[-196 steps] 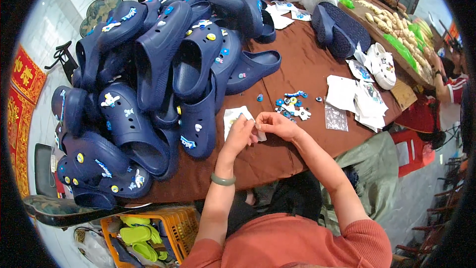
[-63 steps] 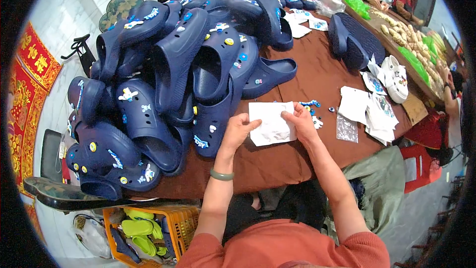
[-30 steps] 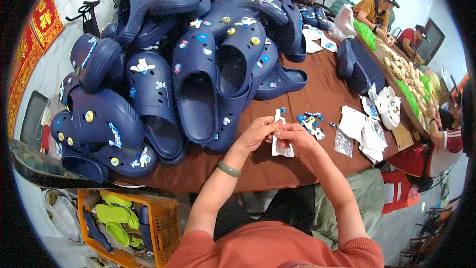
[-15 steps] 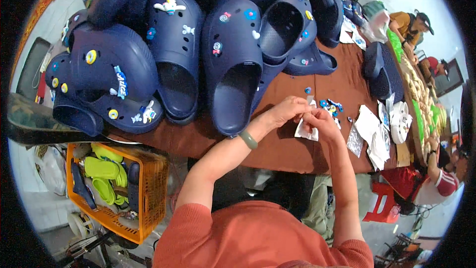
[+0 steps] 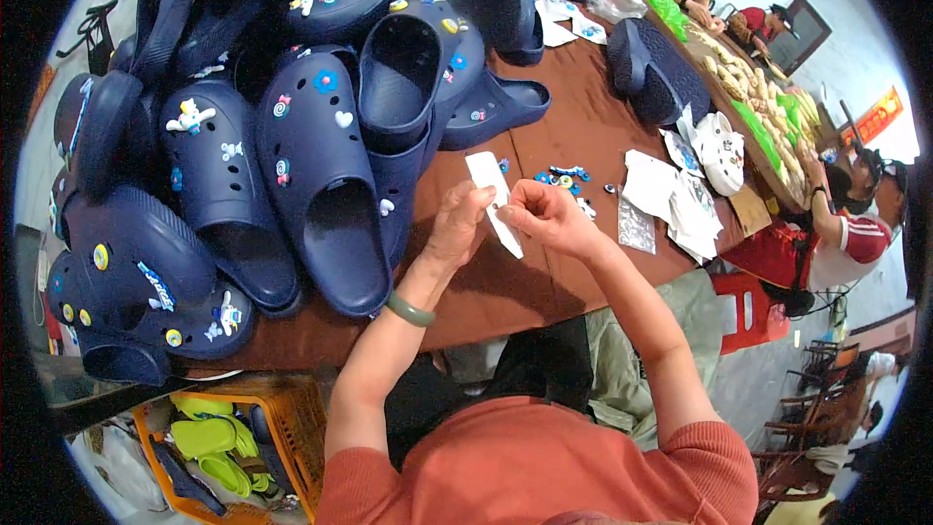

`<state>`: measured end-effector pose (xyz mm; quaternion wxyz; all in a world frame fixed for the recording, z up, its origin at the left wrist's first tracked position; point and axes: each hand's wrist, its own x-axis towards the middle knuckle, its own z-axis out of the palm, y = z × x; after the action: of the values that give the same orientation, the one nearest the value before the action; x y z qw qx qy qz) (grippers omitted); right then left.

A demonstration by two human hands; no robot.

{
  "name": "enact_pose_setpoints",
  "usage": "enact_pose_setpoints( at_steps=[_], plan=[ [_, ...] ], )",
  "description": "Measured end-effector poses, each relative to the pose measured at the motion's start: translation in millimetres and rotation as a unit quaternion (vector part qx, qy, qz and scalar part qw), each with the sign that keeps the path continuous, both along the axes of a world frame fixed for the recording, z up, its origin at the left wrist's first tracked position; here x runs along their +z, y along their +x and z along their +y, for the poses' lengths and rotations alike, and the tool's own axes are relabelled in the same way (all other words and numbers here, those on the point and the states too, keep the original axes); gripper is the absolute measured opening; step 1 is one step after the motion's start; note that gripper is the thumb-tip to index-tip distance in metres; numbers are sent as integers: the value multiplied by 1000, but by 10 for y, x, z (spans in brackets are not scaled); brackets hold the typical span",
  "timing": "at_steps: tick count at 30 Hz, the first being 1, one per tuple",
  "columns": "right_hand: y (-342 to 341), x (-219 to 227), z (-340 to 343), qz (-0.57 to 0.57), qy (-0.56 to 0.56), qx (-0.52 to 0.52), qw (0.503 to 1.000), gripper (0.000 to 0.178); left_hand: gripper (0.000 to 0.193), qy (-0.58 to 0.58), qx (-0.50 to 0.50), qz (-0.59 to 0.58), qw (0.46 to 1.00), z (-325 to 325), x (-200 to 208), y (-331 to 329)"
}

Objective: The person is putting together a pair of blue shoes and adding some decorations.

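Observation:
Over the brown cloth, my left hand (image 5: 459, 226) grips a narrow white paper strip (image 5: 481, 170) that tilts across between both hands. The fingers of my right hand (image 5: 556, 219) are pinched together against the strip's right side; whatever they hold there is too small or hidden to name. Just beyond the hands lie several small blue and white shoe charms (image 5: 564, 178). To the left, a navy clog (image 5: 326, 185) bears flower, candy and heart charms. Beside it rests another navy clog (image 5: 228, 185) with a white figure charm.
A high pile of navy clogs (image 5: 146, 224) fills the table's left. At right are white papers (image 5: 671, 199), a clear bag (image 5: 637, 230), a white clog (image 5: 721, 154) and an upturned navy pair (image 5: 671, 78). An orange crate (image 5: 292, 418) stands below left. Other people sit beyond the right side.
My view has turned right, so table and clogs appear farther left. The white strip is now raised more upright between my hands, and my left hand has turned to grip its side.

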<state>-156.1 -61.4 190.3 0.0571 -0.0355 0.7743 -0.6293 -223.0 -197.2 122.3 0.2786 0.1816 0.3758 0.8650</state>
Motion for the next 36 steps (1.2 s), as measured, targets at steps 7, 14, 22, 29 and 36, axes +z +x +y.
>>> enact_pose_setpoints(
  at_steps=[7, 14, 22, 29, 36],
  plan=[
    [-117, -222, -66, 58, -20, -49, 997, 21, 17, 45, -4, -3, 999, -130, 111, -119],
    [-56, -259, -56, 21, -86, -74, 993, 18, 18, -114, -44, 57, 991, -176, -26, -193],
    [-85, -311, 14, 2, 20, -2, 1000, 27, 17, -92, -59, 34, 993, -104, -10, -78],
    [-64, -270, 100, -38, -17, 40, 998, 22, 23, -95, -73, -1, 993, -83, -4, -47],
    [0, -130, 99, -98, -38, 44, 993, 20, 26, -37, -112, -24, 993, -87, 0, -13]
  ],
)
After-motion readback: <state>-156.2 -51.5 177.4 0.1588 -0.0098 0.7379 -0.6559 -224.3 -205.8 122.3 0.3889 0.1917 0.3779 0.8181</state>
